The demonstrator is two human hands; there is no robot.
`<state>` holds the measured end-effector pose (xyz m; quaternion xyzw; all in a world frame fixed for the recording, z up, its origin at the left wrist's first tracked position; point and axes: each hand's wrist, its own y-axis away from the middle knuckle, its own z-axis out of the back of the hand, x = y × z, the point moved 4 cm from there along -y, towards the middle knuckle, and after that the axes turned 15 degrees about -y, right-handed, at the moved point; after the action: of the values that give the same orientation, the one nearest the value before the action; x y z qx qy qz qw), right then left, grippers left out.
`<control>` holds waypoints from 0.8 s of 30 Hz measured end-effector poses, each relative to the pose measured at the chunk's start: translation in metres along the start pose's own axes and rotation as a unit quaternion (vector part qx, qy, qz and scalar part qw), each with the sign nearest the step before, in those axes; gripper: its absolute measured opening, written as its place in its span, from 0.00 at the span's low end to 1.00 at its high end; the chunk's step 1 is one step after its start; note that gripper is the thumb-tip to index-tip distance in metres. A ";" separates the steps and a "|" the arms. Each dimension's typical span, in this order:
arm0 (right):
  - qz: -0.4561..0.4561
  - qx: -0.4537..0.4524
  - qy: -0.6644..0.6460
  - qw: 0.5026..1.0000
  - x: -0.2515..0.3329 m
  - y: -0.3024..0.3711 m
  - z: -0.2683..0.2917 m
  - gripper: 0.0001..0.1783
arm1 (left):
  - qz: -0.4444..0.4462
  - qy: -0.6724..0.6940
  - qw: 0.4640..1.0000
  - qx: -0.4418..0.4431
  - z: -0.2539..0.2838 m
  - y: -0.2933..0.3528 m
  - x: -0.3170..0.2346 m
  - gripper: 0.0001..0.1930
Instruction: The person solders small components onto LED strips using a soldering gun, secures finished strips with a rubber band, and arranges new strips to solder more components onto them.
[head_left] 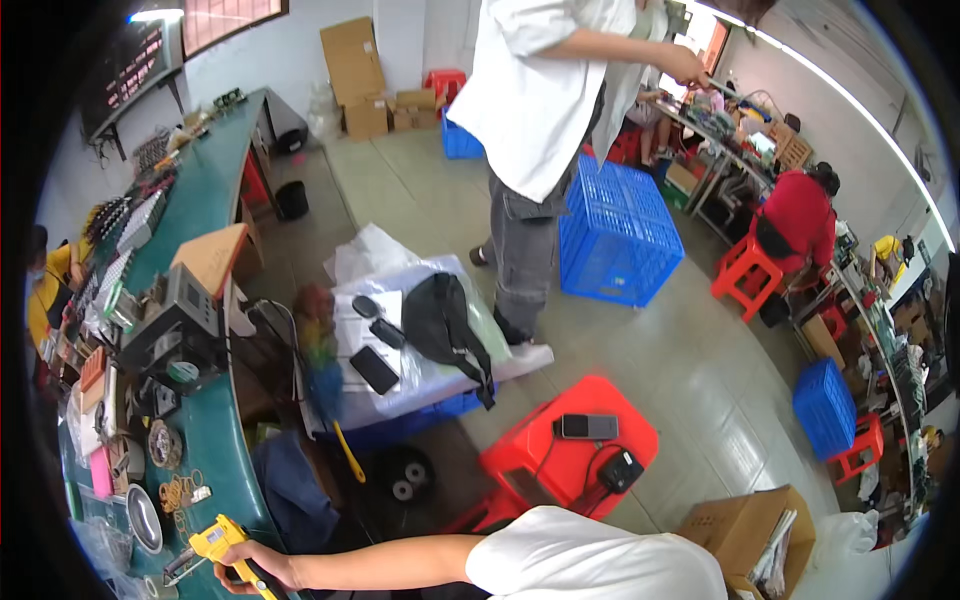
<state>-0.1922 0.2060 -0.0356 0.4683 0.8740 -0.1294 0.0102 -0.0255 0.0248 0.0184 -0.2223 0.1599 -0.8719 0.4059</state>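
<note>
Gripping: 1 hand shows, judged to be the right hand (262, 566) — its fingers are wrapped round the handle of a tool; the other is out of view.
Yellow tool (213, 540): in that grasp at the lower left, by the near part of the bench; whether its tip touches anything, I cannot tell. A firm but unstrained hold should suit it best.
Forearm (390, 567): reaching far out to the side; a bent elbow and a closer stance would likely give finer control.
Green bench (222, 430): crowded near the tool, so short, deliberate moves are wiser than sweeps.
Silver bowl (146, 518): just beyond the tool's head, to the left — steer round its rim, which could be knocked.
Tan loops (178, 492): just above the tool in view; they might snag, so better slid aside.
Dark blue cloth (295, 490): beside the bench edge, near the wrist; give it clearance.
</note>
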 end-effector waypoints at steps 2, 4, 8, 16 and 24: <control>0.012 -0.019 -0.005 1.000 0.013 0.012 0.005 0.15 | -0.008 -0.011 1.000 0.018 -0.017 0.002 -0.015 0.17; 0.004 -0.035 -0.035 0.999 -0.007 -0.001 -0.007 0.13 | -0.002 -0.031 1.000 0.002 -0.005 0.015 0.008 0.16; 0.011 -0.053 -0.083 0.995 -0.008 -0.002 -0.008 0.16 | -0.025 -0.002 0.999 0.040 -0.007 0.011 0.024 0.17; 0.013 -0.141 -0.039 0.989 -0.004 -0.001 -0.005 0.27 | -0.033 0.007 0.997 0.066 0.032 0.002 0.019 0.18; 0.032 -0.050 0.038 0.998 0.004 0.000 -0.012 0.39 | 0.064 0.075 0.994 -0.044 0.014 0.023 0.003 0.13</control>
<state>-0.1935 0.2117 -0.0244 0.4994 0.8637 -0.0676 0.0047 -0.0056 0.0064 0.0200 -0.1633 0.2417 -0.8504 0.4378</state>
